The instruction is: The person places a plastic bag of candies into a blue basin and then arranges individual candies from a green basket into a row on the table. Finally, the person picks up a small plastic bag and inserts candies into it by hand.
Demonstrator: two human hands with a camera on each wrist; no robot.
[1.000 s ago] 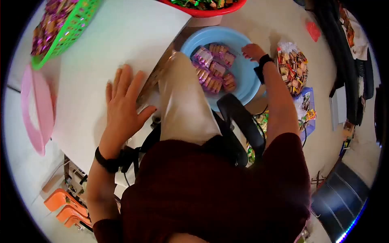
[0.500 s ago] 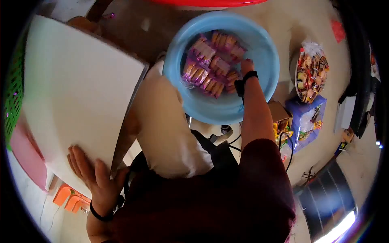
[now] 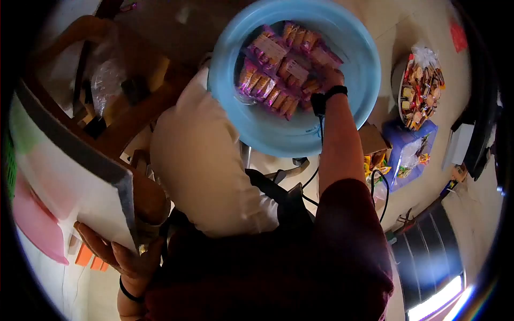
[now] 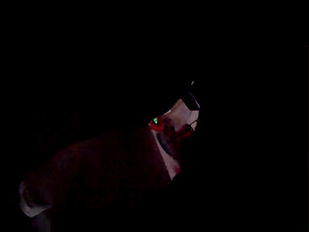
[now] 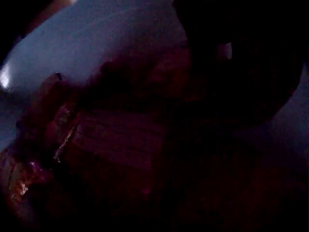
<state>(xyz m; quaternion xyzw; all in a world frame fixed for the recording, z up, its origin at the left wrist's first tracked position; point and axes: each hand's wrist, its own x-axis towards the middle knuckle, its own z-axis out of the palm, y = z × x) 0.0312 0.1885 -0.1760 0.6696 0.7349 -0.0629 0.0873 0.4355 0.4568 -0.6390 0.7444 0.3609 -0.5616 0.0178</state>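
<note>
- Your right hand (image 3: 332, 80) is at the packs (image 3: 267, 48); whether its fingers grip, I can't tell.
- Most packs slant lengthwise, down-right in head view.
- Your left hand (image 3: 126, 259) rests straight-fingered on the surface (image 3: 80, 176).

From above, the head view faces down into the basin (image 3: 353, 48); the right wrist view shares it, close; the left's aim is unclear.
</note>
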